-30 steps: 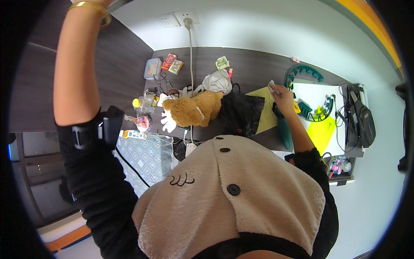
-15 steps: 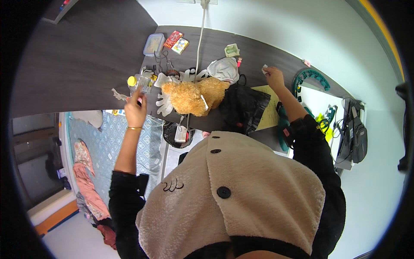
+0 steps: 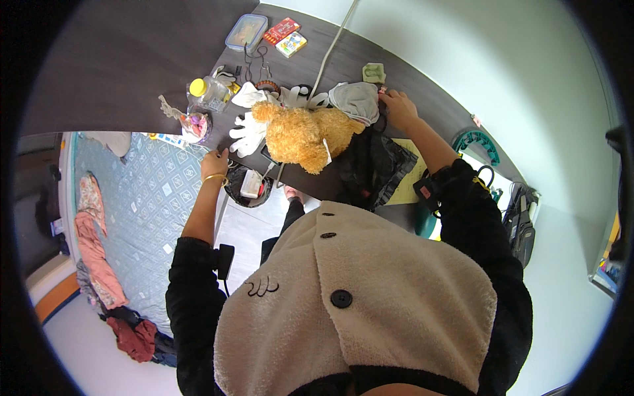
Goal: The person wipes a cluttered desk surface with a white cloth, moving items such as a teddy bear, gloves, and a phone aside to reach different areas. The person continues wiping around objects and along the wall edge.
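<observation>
My left hand (image 3: 214,164) is at the desk's front edge, its fingers curled; anything inside them is hidden. Just beyond it stands a small clear jar (image 3: 196,125) with pink and purple contents. My right hand (image 3: 399,108) reaches across the desk beside a grey cloth cap (image 3: 355,102), fingertips closed at a small red-and-pink item (image 3: 382,90). Between my hands lies a fluffy orange-brown plush toy (image 3: 297,135) with a white tag. White gloves (image 3: 248,134) lie under and beside it, and a black plastic bag (image 3: 373,168) is to its right.
A clear bottle with a yellow cap (image 3: 210,92), a lidded plastic box (image 3: 246,33) and card boxes (image 3: 282,30) occupy the back left. A folded green banknote (image 3: 373,72) lies beyond the cap. Yellow paper (image 3: 409,178) sits right; a lined bin (image 3: 254,185) stands below the edge.
My left hand has drawn back from above the jar to the desk edge. My right hand has moved left to the red-and-pink item; the white scrap it held no longer shows. The view has shifted.
</observation>
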Demonstrator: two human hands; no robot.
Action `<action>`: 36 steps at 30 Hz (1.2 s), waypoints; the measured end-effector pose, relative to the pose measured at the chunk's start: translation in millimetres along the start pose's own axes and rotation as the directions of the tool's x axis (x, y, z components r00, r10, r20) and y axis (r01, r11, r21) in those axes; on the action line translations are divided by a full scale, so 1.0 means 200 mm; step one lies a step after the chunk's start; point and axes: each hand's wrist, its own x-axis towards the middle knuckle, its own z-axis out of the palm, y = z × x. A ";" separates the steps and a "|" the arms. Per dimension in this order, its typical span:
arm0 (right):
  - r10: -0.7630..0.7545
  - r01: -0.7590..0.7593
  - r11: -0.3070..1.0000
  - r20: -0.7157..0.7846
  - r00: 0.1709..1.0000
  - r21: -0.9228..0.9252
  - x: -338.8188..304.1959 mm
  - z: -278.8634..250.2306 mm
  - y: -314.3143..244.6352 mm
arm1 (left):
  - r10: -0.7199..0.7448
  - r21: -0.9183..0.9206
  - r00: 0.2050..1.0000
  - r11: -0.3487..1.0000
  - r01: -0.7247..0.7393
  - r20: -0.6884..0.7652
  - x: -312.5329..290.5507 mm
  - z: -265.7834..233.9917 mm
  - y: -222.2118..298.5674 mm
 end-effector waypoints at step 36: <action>-0.098 0.113 0.990 -0.173 0.980 0.081 -0.05 -0.20 -0.32 | -0.210 0.300 0.941 0.946 0.126 0.266 0.05 -0.10 0.27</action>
